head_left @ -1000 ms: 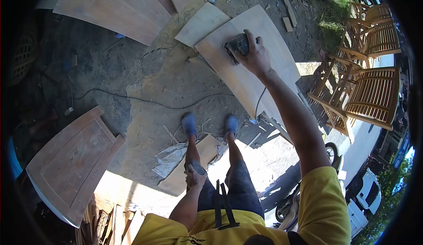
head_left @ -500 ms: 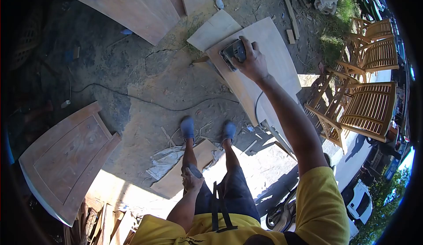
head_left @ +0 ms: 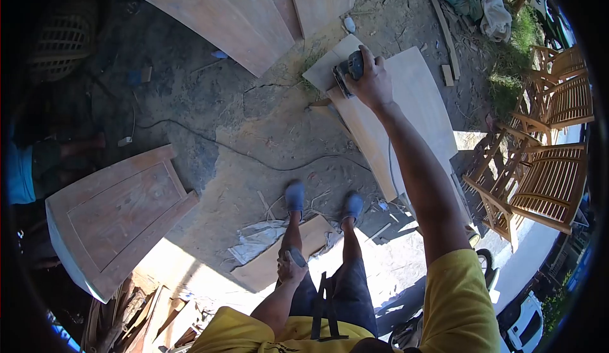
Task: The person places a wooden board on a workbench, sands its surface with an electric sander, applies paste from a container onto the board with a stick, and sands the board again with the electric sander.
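Observation:
My right hand point(head_left: 373, 81) is closed around an electric sander point(head_left: 349, 71), arm stretched far out. The sander sits at the far left end of a pale wooden panel point(head_left: 406, 109) and looks tilted. Its cord point(head_left: 254, 155) runs across the ground to the left. A smaller light board point(head_left: 325, 65) lies just beyond the panel's end. Low in front of my thigh, my left hand point(head_left: 290, 270) is closed on a small grey object point(head_left: 296, 257) whose kind I cannot make out.
A framed wooden panel point(head_left: 120, 210) stands at left, with scrap wood point(head_left: 143, 318) below it. Large boards point(head_left: 222, 17) lie at the top. Slatted wooden chairs point(head_left: 549, 178) stand at right. Another person's blue clothing point(head_left: 22, 172) shows at the left edge.
My view has shifted, so the scene sits farther right. On the panel, the sander has moved closer to the far end and turned more on edge. My left hand still grips the grey object.

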Demonstrator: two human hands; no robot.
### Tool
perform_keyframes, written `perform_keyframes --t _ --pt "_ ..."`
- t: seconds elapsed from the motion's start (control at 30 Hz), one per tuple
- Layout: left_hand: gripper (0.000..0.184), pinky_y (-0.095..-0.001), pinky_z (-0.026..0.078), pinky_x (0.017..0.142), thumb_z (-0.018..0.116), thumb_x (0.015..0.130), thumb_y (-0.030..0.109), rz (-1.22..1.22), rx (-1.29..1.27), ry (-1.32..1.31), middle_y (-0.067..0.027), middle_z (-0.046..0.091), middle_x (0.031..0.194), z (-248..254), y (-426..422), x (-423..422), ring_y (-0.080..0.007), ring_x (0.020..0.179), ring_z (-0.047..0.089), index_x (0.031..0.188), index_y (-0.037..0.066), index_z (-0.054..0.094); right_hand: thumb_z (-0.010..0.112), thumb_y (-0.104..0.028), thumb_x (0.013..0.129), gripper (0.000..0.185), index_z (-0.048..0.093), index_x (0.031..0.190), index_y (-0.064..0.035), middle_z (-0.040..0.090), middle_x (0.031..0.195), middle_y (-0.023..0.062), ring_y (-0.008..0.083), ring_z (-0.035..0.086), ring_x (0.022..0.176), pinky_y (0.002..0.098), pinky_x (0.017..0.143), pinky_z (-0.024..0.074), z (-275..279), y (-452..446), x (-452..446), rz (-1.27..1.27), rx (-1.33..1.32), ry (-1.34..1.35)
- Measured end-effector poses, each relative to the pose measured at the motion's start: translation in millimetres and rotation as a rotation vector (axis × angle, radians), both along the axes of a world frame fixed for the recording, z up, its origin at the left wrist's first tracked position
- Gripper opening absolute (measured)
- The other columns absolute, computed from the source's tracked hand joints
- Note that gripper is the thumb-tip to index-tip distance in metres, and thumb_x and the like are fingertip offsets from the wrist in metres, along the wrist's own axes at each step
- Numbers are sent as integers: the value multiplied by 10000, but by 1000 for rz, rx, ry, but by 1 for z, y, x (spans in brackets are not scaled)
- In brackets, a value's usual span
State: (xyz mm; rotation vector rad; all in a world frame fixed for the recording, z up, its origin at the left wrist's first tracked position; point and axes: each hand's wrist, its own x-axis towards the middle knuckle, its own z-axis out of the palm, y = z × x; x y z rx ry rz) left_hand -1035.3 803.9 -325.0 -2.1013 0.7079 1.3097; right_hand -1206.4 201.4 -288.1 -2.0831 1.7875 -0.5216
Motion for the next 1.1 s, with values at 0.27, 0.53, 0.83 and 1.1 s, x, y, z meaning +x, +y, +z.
perform_keyframes --t 0.27,0.53,0.83,1.1 --pt "775 -571 366 1220 722 954 235 -155 -964 51 -274 424 1598 -49 -119 1 -487 1492 404 1623 69 369 846 -267 827 854 446 1568 -125 617 1156 236 468 711 897 561 732 616 14 147 -101 -52 81 43" --pt "712 -630 203 1298 562 1066 296 -725 -1354 252 -194 212 1770 -40 -476 -56 -437 1630 188 1698 122 284 858 -262 823 867 446 1565 -90 593 1179 234 459 700 910 552 735 611 14 284 -213 -303 66 82" --pt "725 -612 128 1323 473 1098 288 -482 -1402 54 -201 157 1782 -74 -500 -99 -394 1653 125 1699 4 183 833 -329 847 881 416 1603 -157 594 1192 275 477 716 870 560 741 626 -2 136 -161 -314 25 54" --pt "696 -563 123 1334 400 1113 285 -537 -1276 -14 -214 147 1781 -73 -502 -97 -392 1656 115 1692 -25 169 801 -214 794 887 376 1569 -138 583 1211 334 483 732 894 542 746 621 9 -6 -51 -251 126 -78"
